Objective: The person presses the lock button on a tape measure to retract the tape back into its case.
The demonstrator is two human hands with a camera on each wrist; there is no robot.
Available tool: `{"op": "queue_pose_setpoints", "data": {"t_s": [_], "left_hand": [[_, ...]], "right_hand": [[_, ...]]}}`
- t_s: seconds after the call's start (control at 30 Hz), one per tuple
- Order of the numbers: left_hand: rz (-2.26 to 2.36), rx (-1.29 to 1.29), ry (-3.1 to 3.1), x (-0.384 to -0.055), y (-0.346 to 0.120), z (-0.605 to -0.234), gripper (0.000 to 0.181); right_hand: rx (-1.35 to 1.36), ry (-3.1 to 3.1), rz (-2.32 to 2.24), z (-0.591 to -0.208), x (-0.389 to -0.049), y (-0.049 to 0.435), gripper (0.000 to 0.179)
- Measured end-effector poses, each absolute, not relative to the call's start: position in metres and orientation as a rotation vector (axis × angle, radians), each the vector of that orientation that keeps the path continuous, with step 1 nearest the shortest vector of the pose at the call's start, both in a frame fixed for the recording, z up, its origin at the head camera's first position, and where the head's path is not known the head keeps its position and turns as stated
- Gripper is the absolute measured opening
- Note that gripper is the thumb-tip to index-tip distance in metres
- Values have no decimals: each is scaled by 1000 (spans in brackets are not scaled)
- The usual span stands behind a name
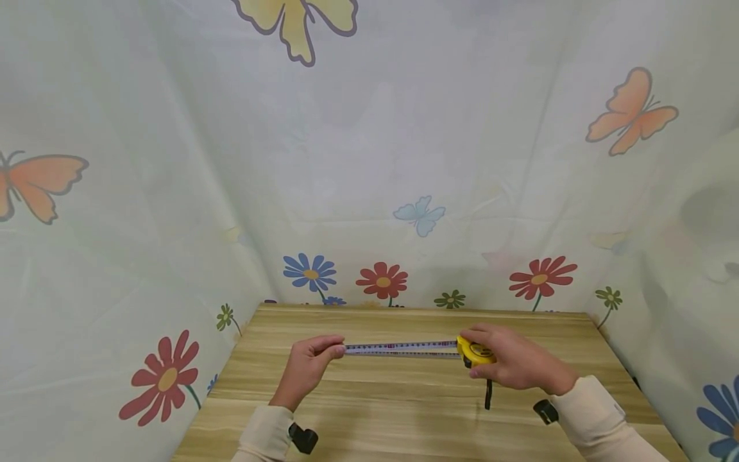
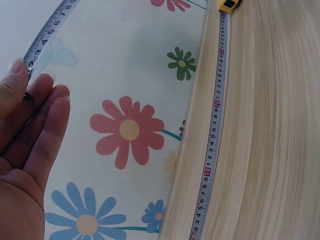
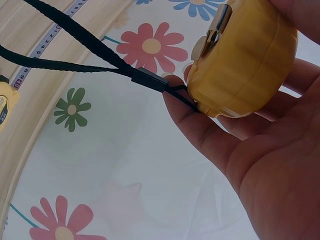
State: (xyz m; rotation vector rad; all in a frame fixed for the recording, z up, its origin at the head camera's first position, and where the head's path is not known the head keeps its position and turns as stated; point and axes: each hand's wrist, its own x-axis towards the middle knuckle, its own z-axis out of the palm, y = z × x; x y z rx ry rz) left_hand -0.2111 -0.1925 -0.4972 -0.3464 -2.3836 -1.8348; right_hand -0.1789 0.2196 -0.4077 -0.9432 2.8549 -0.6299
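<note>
– What is held by the left hand [image 1: 306,367]?
– The end of a measuring blade [image 1: 398,345] is pinched there between thumb and fingertips; the remaining fingers are kept loosely extended.
– And by the right hand [image 1: 514,359]?
– A yellow case [image 1: 480,351] is gripped, with the fingers curled round one side and the thumb set against the other. A black strap [image 3: 150,79] is attached to it.
– Where is that tape measure placed?
– It is held raised above the worktop [image 1: 392,410], its blade stretched straight between the hands, roughly parallel to the far edge.
– Is another one seen?
– Yes, a second blade [image 2: 216,120] is laid flat near the worktop's far edge, and a second yellow case [image 2: 228,5] is seen at its end towards the right edge.
– And beyond?
– Flowers and butterflies are printed on a pale backdrop [image 1: 369,128].
</note>
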Motion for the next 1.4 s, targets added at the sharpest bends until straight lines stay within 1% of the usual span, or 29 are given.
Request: {"op": "queue_pose_setpoints", "data": {"t_s": [1.4], "left_hand": [[-1842,-348,-2400,-211,-184,-497,26]], "right_hand": [[-953,2858,-624,-409,-181,216,62]]}}
